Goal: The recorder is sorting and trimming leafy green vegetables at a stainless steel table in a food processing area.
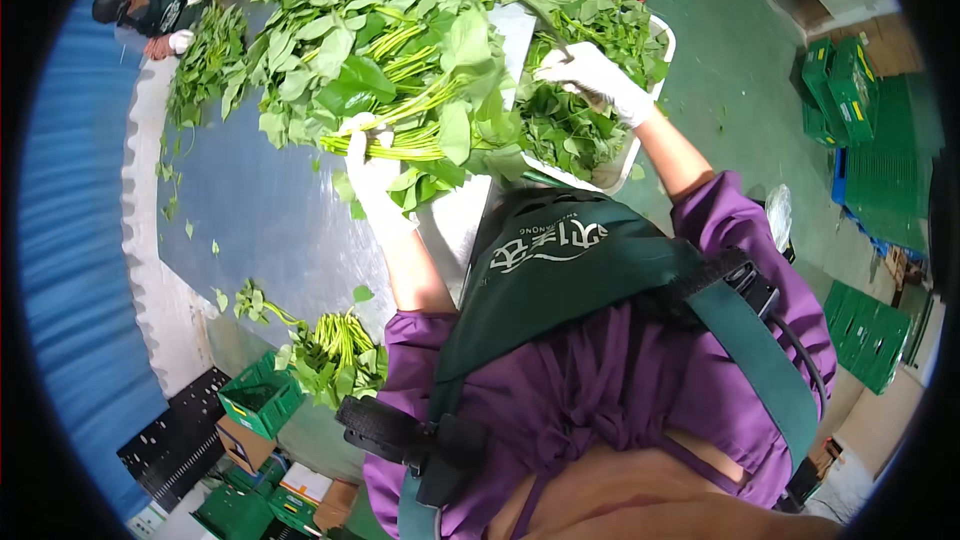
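My left hand (pixel 375 165), in a white glove, is closed around a bunch of leafy green stems (pixel 405 142) at the near edge of a large heap of leafy greens (pixel 322 52) on the metal table (pixel 255 187). My right hand (pixel 596 79), also gloved in white, is over a white tub (pixel 664 30) filled with loose leaves (pixel 570 127). Its fingers are bent together by a dark stem or leaf at the fingertips; whether they grip it is unclear. Another bundle of stems (pixel 341 345) lies at the table's lower edge.
A co-worker (pixel 154 11) with gloved hands stands across the table at the upper left, beside more greens. Green crates (pixel 262 394) are on the floor at the lower left. More green crates (pixel 851 90) stand at the far right.
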A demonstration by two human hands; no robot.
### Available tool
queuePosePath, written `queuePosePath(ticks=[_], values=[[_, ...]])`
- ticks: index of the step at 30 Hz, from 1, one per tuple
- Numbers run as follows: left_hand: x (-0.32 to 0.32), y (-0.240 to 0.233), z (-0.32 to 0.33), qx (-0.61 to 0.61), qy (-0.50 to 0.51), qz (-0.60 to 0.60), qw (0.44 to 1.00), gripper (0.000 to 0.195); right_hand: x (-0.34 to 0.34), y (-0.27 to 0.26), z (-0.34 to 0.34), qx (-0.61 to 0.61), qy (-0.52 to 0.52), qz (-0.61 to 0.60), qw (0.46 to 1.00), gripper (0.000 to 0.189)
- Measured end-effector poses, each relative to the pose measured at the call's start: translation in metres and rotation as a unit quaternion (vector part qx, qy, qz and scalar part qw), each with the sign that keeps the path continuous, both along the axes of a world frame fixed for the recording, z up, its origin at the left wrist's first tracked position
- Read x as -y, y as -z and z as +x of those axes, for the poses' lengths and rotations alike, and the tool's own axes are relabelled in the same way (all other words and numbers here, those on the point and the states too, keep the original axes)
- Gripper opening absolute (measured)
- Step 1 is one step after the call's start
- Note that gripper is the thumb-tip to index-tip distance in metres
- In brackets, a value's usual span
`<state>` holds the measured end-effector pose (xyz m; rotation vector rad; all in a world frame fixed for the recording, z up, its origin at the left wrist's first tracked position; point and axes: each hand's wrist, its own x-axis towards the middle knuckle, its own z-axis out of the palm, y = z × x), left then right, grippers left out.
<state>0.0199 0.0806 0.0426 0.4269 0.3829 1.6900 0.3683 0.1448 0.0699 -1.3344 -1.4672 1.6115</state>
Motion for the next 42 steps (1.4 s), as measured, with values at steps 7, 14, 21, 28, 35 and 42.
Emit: queuePosePath(ticks=[7,14,21,28,35,42], values=[[0.069,-0.014,-0.076,-0.074,-0.114,-0.09,0.987,0.013,-0.034,0.062,0.05,0.468,0.051,0.247,0.847,0.04],[0.125,-0.021,-0.108,-0.141,-0.115,-0.091,0.979,0.013,-0.032,0.056,-0.077,0.282,-0.118,0.323,0.896,0.029],[0.17,-0.049,-0.084,-0.253,-0.321,-0.234,0.882,0.017,-0.027,0.085,-0.128,0.318,-0.229,0.437,0.809,0.027],[0.208,-0.065,-0.076,-0.573,-0.37,-0.415,0.602,0.012,-0.023,0.018,-0.149,0.118,-0.23,0.212,0.942,0.017],[0.186,-0.084,-0.052,-0.637,-0.354,-0.377,0.571,0.018,-0.017,-0.024,-0.139,-0.168,-0.179,-0.062,0.968,0.022],[0.146,-0.103,-0.015,-0.645,-0.308,-0.287,0.637,0.021,-0.017,-0.026,-0.107,-0.195,-0.14,-0.063,0.969,0.024]])
